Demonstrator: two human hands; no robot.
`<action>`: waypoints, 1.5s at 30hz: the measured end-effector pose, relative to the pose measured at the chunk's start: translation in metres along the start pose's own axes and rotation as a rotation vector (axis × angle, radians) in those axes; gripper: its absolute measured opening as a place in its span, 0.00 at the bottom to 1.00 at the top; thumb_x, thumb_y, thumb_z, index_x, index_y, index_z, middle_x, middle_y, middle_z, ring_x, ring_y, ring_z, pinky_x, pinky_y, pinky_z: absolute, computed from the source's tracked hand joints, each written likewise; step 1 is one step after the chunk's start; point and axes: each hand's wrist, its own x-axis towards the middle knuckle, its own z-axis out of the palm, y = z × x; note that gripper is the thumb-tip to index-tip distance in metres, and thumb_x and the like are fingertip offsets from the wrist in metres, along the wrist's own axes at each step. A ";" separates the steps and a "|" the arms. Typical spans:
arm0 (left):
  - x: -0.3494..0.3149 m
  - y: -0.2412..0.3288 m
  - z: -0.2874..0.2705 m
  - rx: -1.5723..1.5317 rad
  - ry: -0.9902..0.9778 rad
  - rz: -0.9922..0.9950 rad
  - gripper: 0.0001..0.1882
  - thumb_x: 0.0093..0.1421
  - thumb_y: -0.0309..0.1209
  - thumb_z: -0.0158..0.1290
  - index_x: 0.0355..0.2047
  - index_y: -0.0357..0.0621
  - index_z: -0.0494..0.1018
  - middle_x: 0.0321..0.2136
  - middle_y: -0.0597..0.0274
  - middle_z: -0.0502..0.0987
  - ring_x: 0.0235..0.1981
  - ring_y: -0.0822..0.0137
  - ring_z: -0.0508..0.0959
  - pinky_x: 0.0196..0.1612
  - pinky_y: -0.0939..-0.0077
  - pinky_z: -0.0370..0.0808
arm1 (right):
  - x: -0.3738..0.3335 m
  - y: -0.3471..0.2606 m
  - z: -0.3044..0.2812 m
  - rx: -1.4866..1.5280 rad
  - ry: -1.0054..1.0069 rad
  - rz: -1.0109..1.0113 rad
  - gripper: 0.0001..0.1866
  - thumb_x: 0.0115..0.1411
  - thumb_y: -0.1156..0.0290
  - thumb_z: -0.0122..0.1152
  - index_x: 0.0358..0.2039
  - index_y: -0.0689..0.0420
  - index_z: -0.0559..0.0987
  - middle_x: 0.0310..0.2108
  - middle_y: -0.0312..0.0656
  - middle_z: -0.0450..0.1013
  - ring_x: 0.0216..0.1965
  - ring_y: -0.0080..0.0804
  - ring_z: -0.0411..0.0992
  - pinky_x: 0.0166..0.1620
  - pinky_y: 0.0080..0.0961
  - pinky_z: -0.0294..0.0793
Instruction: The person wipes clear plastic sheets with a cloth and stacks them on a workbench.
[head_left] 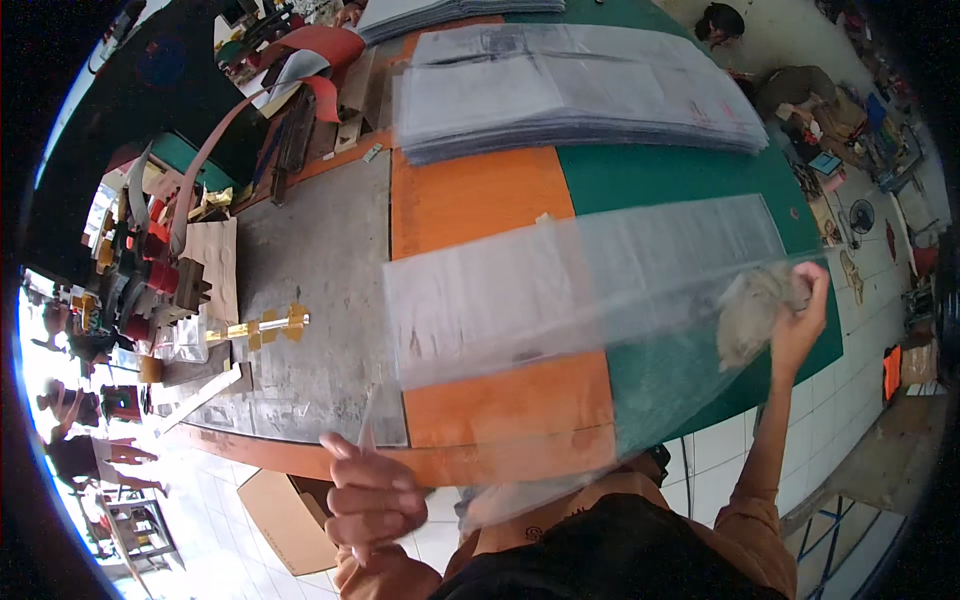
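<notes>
A clear plastic sheet [660, 400] stretches slantwise between my two hands over the table's front edge. My left hand [375, 495] is closed at the near edge, fingers curled, with a see-through corner of the sheet rising beside the thumb and forefinger. At the right, my right hand [800, 318] grips a crumpled beige rag [750, 312] together with the sheet's far corner. Beneath the held sheet lies a flat, long pile of clear plastic sheets [480, 310], across the orange and green parts of the table. Motion blurs the held sheet's edges.
Farther back sits a thick stack of plastic sheets [580, 100]. A grey metal plate [320, 260] covers the table's left part, with a gold-taped rod [270, 327] on it. Machine parts [160, 270] crowd the left side. A cardboard box [285, 515] stands below the front edge.
</notes>
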 end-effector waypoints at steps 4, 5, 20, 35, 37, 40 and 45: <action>0.006 -0.036 0.021 -0.150 0.043 0.189 0.11 0.59 0.39 0.41 0.21 0.53 0.62 0.17 0.72 0.65 0.23 0.70 0.67 0.54 0.53 0.48 | 0.021 0.007 -0.015 -0.022 0.306 -0.146 0.28 0.36 0.91 0.47 0.42 0.60 0.66 0.43 0.42 0.63 0.48 0.36 0.62 0.54 0.32 0.59; 0.013 -0.020 0.006 0.106 -0.054 0.340 0.09 0.58 0.37 0.41 0.21 0.54 0.62 0.18 0.72 0.66 0.24 0.70 0.67 0.54 0.52 0.47 | 0.029 -0.006 -0.007 0.074 0.396 -0.187 0.28 0.36 0.91 0.47 0.42 0.60 0.67 0.43 0.42 0.64 0.48 0.35 0.62 0.54 0.31 0.58; -0.029 -0.027 -0.031 0.872 -1.059 -0.391 0.24 0.49 0.20 0.48 0.49 0.46 0.67 0.51 0.58 0.66 0.55 0.61 0.64 0.57 0.55 0.55 | 0.001 -0.037 -0.035 0.454 -0.030 -0.080 0.17 0.48 0.78 0.44 0.41 0.60 0.70 0.39 0.40 0.68 0.42 0.29 0.67 0.48 0.25 0.64; -0.023 -0.028 -0.034 1.016 -0.941 -0.393 0.19 0.47 0.17 0.46 0.38 0.48 0.74 0.40 0.65 0.76 0.46 0.68 0.73 0.54 0.63 0.58 | -0.055 -0.154 0.142 0.296 -0.761 -1.030 0.15 0.47 0.55 0.56 0.36 0.44 0.78 0.48 0.30 0.64 0.50 0.34 0.60 0.50 0.38 0.64; -0.027 -0.031 -0.038 0.992 -0.938 -0.427 0.20 0.48 0.16 0.45 0.40 0.49 0.74 0.41 0.64 0.75 0.47 0.68 0.72 0.53 0.65 0.59 | -0.033 -0.110 0.137 0.286 -0.670 -0.902 0.15 0.43 0.63 0.62 0.35 0.48 0.78 0.45 0.29 0.66 0.46 0.33 0.63 0.46 0.32 0.67; -0.026 -0.024 -0.046 1.010 -0.903 -0.513 0.21 0.49 0.15 0.44 0.41 0.48 0.74 0.43 0.63 0.74 0.48 0.68 0.72 0.51 0.67 0.61 | 0.005 -0.049 0.108 0.162 -0.614 -0.582 0.20 0.41 0.70 0.65 0.38 0.50 0.77 0.43 0.31 0.68 0.45 0.37 0.64 0.46 0.32 0.68; -0.025 -0.029 -0.037 0.992 -0.935 -0.524 0.19 0.50 0.17 0.45 0.41 0.48 0.74 0.42 0.62 0.74 0.48 0.67 0.72 0.51 0.67 0.62 | 0.066 0.098 0.035 -0.421 -0.354 -0.442 0.17 0.40 0.81 0.57 0.35 0.64 0.74 0.48 0.39 0.65 0.45 0.43 0.61 0.49 0.30 0.64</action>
